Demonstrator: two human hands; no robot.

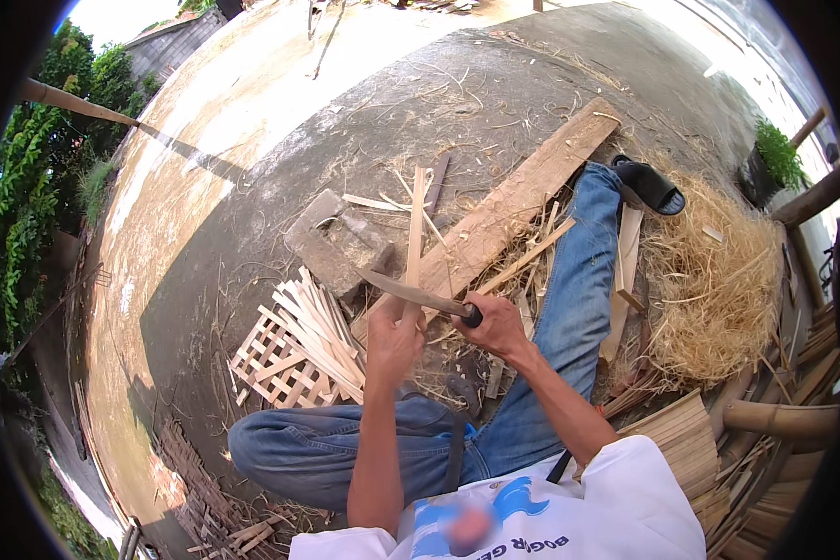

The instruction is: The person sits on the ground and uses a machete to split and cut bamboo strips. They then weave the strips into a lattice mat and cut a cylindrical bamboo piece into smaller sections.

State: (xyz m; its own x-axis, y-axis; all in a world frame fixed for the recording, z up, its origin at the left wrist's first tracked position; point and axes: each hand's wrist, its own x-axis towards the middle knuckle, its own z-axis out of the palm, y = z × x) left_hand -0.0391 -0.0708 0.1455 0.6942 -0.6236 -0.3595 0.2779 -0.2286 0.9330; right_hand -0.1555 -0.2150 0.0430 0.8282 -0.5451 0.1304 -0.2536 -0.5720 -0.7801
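Note:
My left hand [392,343] is closed around the lower end of a pale bamboo strip [416,219], which points away from me. In my right hand [497,327] is the dark handle of a long knife [411,292]. Its blade reaches leftward and crosses the strip just above my left fingers. Whether the edge bites into the strip, I cannot tell. Below and left of my left hand, a bundle of pale strips [313,322] lies on a woven lattice piece [273,364]. A long wooden plank [518,201] slants away beyond the knife.
A stone block [331,243] sits left of the plank. My jeans-clad legs [569,289] flank the work, one stretched toward a black sandal [651,185]. A heap of curly shavings [709,289] lies at the right, near bamboo poles [779,418]. Loose fibres litter the concrete floor [243,243].

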